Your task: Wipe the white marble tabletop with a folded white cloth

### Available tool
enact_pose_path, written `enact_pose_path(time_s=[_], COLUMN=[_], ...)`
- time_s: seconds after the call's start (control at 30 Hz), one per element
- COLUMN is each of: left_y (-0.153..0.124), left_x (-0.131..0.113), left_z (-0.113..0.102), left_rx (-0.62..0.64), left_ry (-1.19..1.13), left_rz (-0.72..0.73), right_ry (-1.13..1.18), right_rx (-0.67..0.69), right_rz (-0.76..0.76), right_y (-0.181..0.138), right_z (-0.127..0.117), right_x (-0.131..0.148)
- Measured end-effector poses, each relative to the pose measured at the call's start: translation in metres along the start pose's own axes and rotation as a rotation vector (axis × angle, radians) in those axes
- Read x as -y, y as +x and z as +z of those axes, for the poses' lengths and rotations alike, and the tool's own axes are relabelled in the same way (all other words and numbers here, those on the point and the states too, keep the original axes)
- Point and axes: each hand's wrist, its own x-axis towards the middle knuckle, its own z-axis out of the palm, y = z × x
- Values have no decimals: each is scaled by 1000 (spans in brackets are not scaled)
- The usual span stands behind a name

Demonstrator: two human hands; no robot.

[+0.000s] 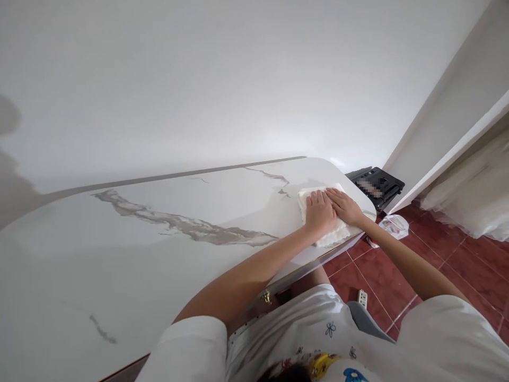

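A folded white cloth (332, 237) with a wavy edge lies flat on the white, marble-patterned tabletop (222, 207), near its right end. Pressed on top of the cloth is my left hand (320, 212), its fingers laid out close together and pointing away from me. My right hand (345, 207) comes in from the right and rests on the cloth too, fingers stretched toward the left and touching the left hand's fingers. Both palms face down, so what lies beneath them is hidden.
A white wall (218, 90) runs behind the table. On the red tiled floor (382, 270) are a black case (382, 185), a white plastic bag (394, 226) and a power strip (361, 298). A pale curtain (473, 185) hangs at right. A brass-coloured fitting (266, 297) sits below the front edge.
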Motion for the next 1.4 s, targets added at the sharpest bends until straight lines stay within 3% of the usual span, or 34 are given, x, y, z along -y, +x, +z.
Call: enact_pose_path(time_s=[0.13,0.27,0.4,0.7,0.97,1.13,1.4], left_y=[-8,6,38,116,166,190,214], left_x=[-15,-25,-14,52,92,96,78], left_z=[6,12,13,21,27,32,36], left_rx=[-44,-79,-96,-118,-189,-188,-177], left_ry=[-51,-106,-141,-72,-20,4,-32], left_rz=[48,78,31,-148,-233,-258,-220], right_ry=[-8,-18,-26,23,65,117,133], right_rx=[-24,-51,-41,6,-3,21,45], right_rz=[-6,-14,-8,-71,-161,-178,-120], right_y=[-23,-21,16,136,214,236,233], right_z=[-4,-4,0,21,37,39,30], right_x=[-9,-33,-52,-63,-75,-92,-122])
